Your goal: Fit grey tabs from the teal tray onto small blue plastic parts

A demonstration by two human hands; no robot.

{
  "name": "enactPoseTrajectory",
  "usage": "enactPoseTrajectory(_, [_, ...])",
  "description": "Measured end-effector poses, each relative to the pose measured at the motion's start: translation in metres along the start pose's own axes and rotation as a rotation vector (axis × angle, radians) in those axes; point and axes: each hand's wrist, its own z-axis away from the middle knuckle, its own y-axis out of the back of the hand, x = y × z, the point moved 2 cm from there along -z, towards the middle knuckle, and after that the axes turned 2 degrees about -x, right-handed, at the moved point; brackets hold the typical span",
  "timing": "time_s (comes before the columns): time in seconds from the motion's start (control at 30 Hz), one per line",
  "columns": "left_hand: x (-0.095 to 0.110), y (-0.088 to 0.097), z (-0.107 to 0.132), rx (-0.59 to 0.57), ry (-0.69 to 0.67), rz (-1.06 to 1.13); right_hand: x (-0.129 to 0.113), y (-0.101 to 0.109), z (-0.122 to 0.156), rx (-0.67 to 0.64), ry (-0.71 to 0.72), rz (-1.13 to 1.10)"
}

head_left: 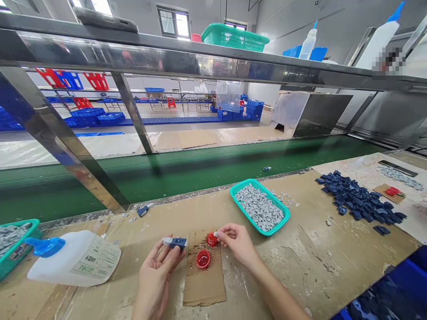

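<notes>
Between the thumb and fingers of my left hand [159, 271] is a small dark-blue plastic part [176, 242] with a pale grey end. My right hand [237, 243] pinches a small whitish piece [216, 234] at the edge of a red cap [211, 239]. A second red cap [203, 258], with shiny liquid in it, sits just nearer to me. Both caps rest on a strip of brown cardboard [204, 289] strewn with dark specks. Beyond my right hand stands a green basket [285, 215] filled with small grey pieces [258, 206].
A white bottle [90, 260] with a blue nozzle lies at left, beside another green basket [35, 229]. Dark-blue parts [356, 195] are heaped at right. Past the worktop runs a green conveyor belt [200, 164], under a metal shelf [187, 55] on slanted posts. A blue crate [412, 278] stands low right.
</notes>
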Motion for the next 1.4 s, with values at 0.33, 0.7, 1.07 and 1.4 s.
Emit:
enactPoseTrajectory(0.33, [0.001,-0.012,0.013,-0.134,-0.133,-0.236,-0.038,-0.027,0.027,-0.118,0.028,-0.020])
enactPoseTrajectory(0.7, [0.000,-0.015,0.017,-0.149,-0.173,-0.298,-0.031,-0.036,0.027,-0.204,-0.021,0.119])
enactPoseTrajectory(1.07, [-0.004,-0.014,0.016,-0.332,-0.196,-0.538,-0.032,-0.022,0.026,-0.528,-0.018,0.221])
enactPoseTrajectory(1.4, [0.001,-0.039,0.031,-0.220,-0.196,-0.255,-0.039,-0.039,0.036,-0.226,0.039,0.106])
